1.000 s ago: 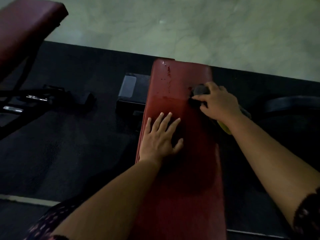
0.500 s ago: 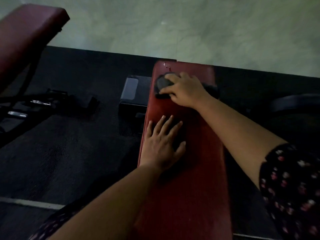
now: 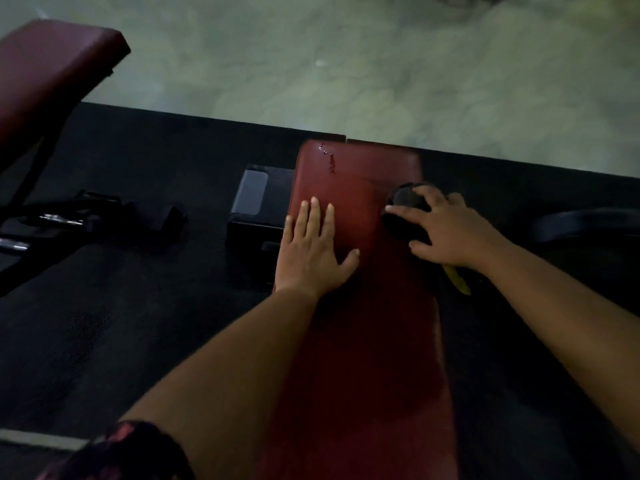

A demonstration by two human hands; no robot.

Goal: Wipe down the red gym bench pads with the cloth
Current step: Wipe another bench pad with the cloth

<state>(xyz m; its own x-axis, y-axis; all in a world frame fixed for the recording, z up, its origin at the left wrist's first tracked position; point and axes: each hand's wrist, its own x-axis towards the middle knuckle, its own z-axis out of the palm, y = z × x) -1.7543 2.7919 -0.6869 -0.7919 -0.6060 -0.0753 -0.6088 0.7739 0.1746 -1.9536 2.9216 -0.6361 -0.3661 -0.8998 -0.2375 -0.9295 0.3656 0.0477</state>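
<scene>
Right hand (image 3: 446, 233) holds the dark cloth (image 3: 403, 197) bunched on the right edge of the red bench (image 3: 363, 358), near its far end.

Its fingers are curled over the cloth and press it down on the bench, while the left hand (image 3: 311, 247) lies flat with straight fingers on the left side, a little nearer to the person. Some small drops (image 3: 329, 159) shine at the far left corner, well apart from the cloth, so I judge that this corner is not yet wiped. The near half of the bench is dark, and I cannot tell if it is already cleaned. The second pad (image 3: 52, 74) at the upper left stands well apart from both hands and probably remains to be done.
</scene>
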